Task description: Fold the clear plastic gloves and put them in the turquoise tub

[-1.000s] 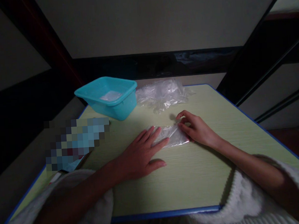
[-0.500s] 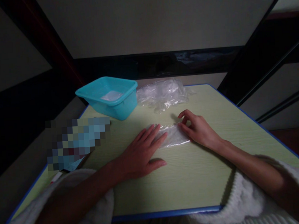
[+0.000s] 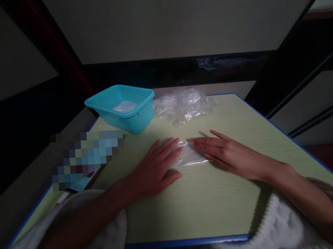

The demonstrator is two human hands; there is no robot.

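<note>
A clear plastic bag (image 3: pixel 188 156), folded into a flat strip, lies on the table in front of me. My left hand (image 3: pixel 159 168) rests over its left end, fingers spread and palm down. Over the right end lies my right hand (image 3: pixel 227 152), its fingers stretched out flat and the little finger side hidden from view in part. Both ends of the strip are covered by the hands; only its middle shows. Neither hand grips anything.
A turquoise plastic basin (image 3: pixel 143 118) at the back left holds a flat whitish piece of plastic (image 3: pixel 125 106). Beside it sits a crumpled heap of clear plastic bags (image 3: pixel 185 104). A blurred-out tablet-like device (image 3: pixel 91 159) lies left on the blue-edged table (image 3: pixel 200 209).
My right hand has gone from bent, pinching fingers at the bag's right end to fingers stretched flat over it. My left hand has stayed nearly in place.
</note>
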